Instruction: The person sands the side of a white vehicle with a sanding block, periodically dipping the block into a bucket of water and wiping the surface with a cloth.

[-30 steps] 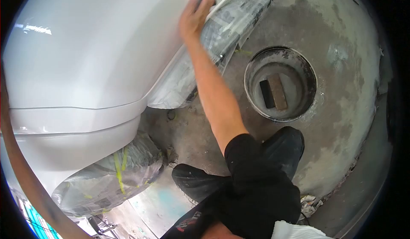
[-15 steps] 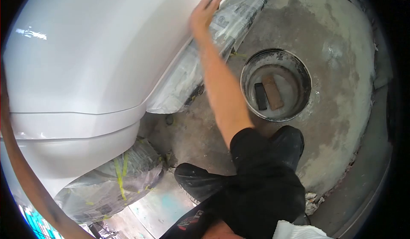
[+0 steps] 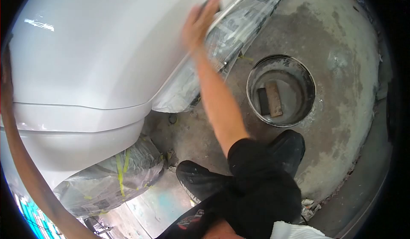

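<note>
My right hand (image 3: 200, 25) is pressed against the glossy white vehicle panel (image 3: 102, 51) near its lower edge. Its fingers are closed around a dark flat pad (image 3: 218, 4), mostly covered by the hand. Motion blurs the hand a little. At the far left edge, my left hand (image 3: 7, 70) lies against the side of the same panel, dark and cut off, its fingers unclear. Plastic masking film (image 3: 239, 29) runs along the panel's edge beside my right hand.
A round bucket (image 3: 313, 89) stands on the concrete floor (image 3: 337, 132), holding a black block (image 3: 263, 101) and a brown block (image 3: 273, 98). A plastic-wrapped wheel (image 3: 111, 183) with yellow tape is at the lower left. My dark shoes (image 3: 198, 180) are below the bucket.
My right hand has shifted slightly left along the panel with the dark pad still in it. The view has moved slightly, so the bucket appears further right and lower.
</note>
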The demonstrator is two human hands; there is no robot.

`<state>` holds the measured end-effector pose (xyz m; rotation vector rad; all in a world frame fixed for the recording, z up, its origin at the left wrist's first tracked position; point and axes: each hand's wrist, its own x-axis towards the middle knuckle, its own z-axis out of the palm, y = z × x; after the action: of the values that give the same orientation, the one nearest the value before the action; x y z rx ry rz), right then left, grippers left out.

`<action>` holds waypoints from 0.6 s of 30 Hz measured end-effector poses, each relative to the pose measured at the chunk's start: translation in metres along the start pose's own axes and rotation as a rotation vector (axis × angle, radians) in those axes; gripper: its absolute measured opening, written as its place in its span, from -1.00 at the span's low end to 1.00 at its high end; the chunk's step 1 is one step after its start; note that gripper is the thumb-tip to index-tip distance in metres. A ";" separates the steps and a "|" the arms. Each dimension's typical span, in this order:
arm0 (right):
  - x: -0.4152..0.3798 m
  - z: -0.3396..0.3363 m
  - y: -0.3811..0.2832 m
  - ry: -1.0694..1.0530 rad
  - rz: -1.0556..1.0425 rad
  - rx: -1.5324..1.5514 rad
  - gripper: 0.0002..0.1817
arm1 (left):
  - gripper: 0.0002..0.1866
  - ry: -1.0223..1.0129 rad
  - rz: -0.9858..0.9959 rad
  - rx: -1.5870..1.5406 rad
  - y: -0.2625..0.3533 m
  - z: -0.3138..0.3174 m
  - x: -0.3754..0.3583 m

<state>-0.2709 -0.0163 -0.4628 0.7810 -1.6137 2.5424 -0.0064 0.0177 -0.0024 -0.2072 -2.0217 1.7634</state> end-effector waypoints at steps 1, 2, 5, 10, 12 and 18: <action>-0.049 0.013 -0.010 -0.046 -0.095 -0.061 -0.20 | -0.68 0.212 0.160 0.020 0.020 0.005 0.023; -0.114 0.039 -0.004 -0.047 -0.313 -0.081 -0.15 | -0.69 0.187 0.118 0.006 0.026 0.002 0.027; -0.213 0.029 -0.005 -0.363 -0.552 -0.078 -0.13 | -0.70 0.065 -0.069 -0.115 0.045 -0.014 0.034; 0.015 -0.005 0.019 0.017 -0.237 0.021 -0.28 | -0.68 0.243 0.157 -0.030 0.026 0.006 0.026; 0.047 0.001 0.005 0.126 -0.106 0.054 -0.26 | -0.69 0.232 0.147 0.064 0.019 0.008 0.023; -0.225 0.035 -0.029 -0.456 -0.646 -0.151 -0.15 | -0.70 0.164 -0.001 0.033 0.024 0.006 0.007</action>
<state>-0.0522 0.0200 -0.5221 1.6275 -1.3091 1.8518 -0.0197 0.0189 -0.0243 -0.3300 -1.8750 1.7188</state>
